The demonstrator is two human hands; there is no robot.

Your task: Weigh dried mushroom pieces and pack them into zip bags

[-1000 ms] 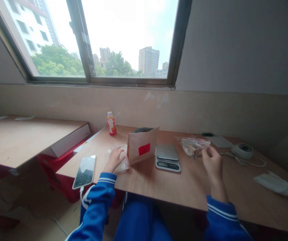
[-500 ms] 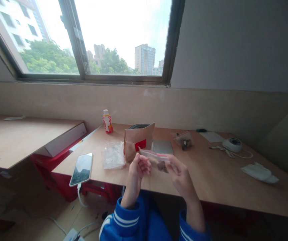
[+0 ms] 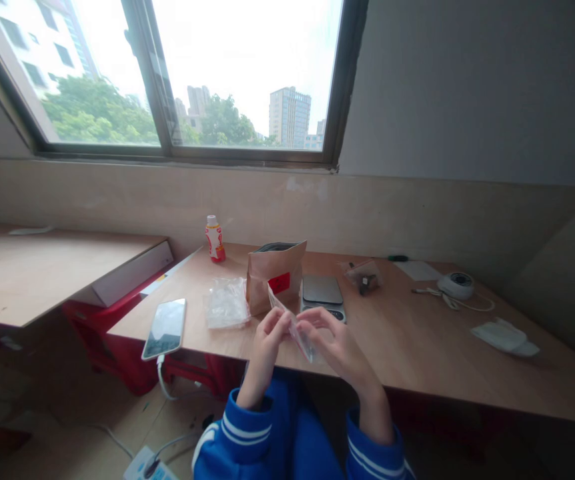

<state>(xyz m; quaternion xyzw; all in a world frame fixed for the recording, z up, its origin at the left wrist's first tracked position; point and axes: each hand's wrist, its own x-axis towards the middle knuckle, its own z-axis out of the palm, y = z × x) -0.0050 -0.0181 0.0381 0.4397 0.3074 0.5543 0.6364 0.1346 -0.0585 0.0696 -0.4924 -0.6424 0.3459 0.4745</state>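
Head view, from my remote seat: nearest to me, both hands meet just over the near edge of the desk (image 3: 407, 347). I judge the work partway along: a small zip bag (image 3: 304, 343) is up off the surface and both hands are on it. It is not yet set down, and I cannot tell whether its mouth is open.

The zip bag hangs edge-on and slanted between the fingertips, its upper end leaning away toward the desk's far edge, its lower end between the palms. The left hand (image 3: 266, 335) has thumb and forefinger pinching its left side, the other fingers curled. The right hand (image 3: 338, 341) pinches the opposite side, its remaining fingers loosely bent.

Just beyond, I see a phone (image 3: 164, 330) at the near left corner, clear plastic bags (image 3: 227, 305) right of it, then a brown pouch (image 3: 271, 267) standing open-topped beside a scale (image 3: 322, 291).

Farther off, toward the far edge and right of the scale, a second zip bag (image 3: 367, 275) with dark contents lies untouched by either hand. A bottle (image 3: 215, 241) stands near the far left corner.
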